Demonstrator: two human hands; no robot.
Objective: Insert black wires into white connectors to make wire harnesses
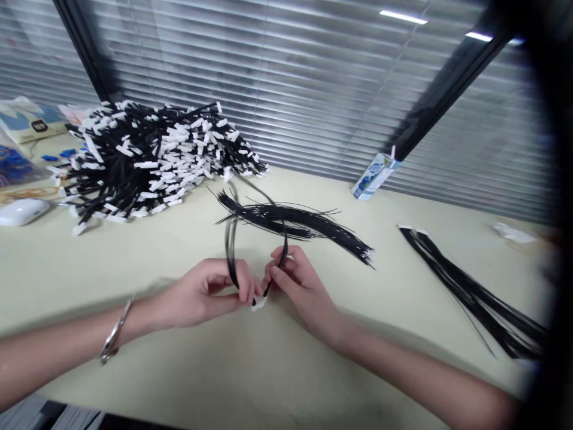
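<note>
In the head view, my left hand pinches one group of thin black wires. With fingers closed, my right hand grips another group of black wires. The wires rise from both hands in a loop and come near each other at a white end piece. Between my fingertips, low down, white connectors show at the wire ends; whether they touch is blurred. Just beyond my hands lies a loose bundle of black wires on the pale table.
A large heap of black cables with white connectors covers the back left. Further left are a white case and a tissue pack. A drink carton leans near the blinds. More black wires lie at right.
</note>
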